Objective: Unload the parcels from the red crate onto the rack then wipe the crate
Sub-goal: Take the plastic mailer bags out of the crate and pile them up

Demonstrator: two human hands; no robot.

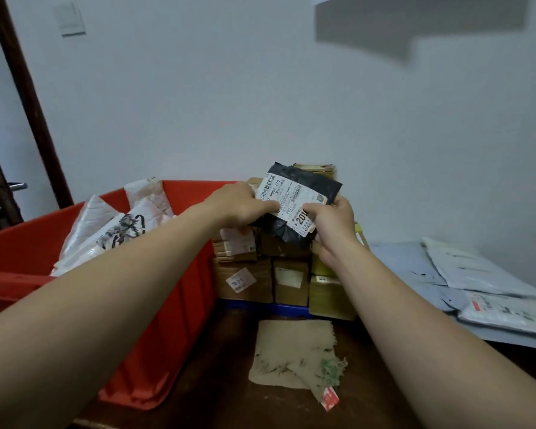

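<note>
A black parcel [307, 184] with a white shipping label is held by both hands above a stack of brown cardboard parcels [276, 274]. My left hand [242, 205] grips its left edge. My right hand [331, 224] pinches its lower right corner at the label. The red crate [174, 298] stands at the left, and several white bagged parcels [112, 230] lie inside it. The stack rests on a blue rack edge [279, 308]. A beige wiping cloth [294, 354] lies flat on the dark surface in front of the stack.
Grey and white mailer bags [477, 283] lie spread at the right. A white wall rises behind the stack. A dark door frame [22, 97] and a door handle [13, 187] are at the far left.
</note>
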